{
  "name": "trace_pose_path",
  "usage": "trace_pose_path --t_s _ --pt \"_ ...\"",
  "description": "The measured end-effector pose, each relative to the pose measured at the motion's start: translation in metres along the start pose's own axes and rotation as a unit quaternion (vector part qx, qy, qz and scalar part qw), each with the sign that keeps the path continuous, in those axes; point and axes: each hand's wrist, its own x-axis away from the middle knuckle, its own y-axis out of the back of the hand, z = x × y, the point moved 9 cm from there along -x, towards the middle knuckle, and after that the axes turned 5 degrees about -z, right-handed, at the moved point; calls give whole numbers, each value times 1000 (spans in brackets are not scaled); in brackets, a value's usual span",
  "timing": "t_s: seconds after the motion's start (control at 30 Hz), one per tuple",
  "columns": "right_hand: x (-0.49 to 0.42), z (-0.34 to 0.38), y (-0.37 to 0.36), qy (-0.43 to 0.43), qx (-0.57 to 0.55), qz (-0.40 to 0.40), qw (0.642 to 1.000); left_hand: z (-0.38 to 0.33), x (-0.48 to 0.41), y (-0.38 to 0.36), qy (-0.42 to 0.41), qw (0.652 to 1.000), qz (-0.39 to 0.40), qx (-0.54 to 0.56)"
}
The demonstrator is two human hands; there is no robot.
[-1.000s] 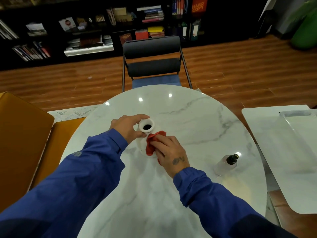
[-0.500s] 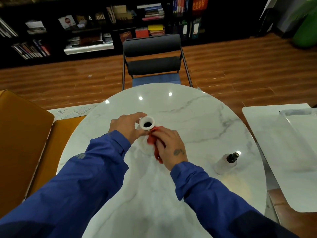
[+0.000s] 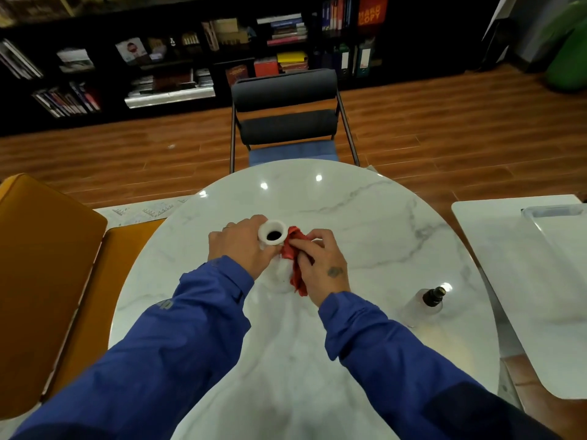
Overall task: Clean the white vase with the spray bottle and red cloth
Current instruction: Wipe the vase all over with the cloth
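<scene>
Here left hand (image 3: 239, 246) grips vase (image 3: 272, 235), right hand (image 3: 322, 268) clutches cloth (image 3: 293, 258); bottle (image 3: 425, 304) apart.

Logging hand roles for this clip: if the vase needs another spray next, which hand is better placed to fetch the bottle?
Probably the right hand: the spray bottle stands on its side of the table, while the left hand steadies the vase. It would have to free itself from the red cloth first.

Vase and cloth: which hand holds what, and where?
The left hand grips the vase at its neck, just under the rim. The right hand holds the bunched cloth pressed against the vase's side.
</scene>
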Motion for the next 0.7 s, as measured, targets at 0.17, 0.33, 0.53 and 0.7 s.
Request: trace_pose_path --t_s 0.17,0.33,0.53,0.7 --pt "-28 4 -6 1 48 43 998 7 -2 2 43 998 32 -17" --pt "23 24 -9 151 101 26 983 8 -4 4 -37 998 54 -20" --pt "12 15 -9 104 95 15 990 9 -8 4 -33 999 43 7" --pt "-21 9 -9 32 49 13 998 10 -7 0 -27 997 46 47"
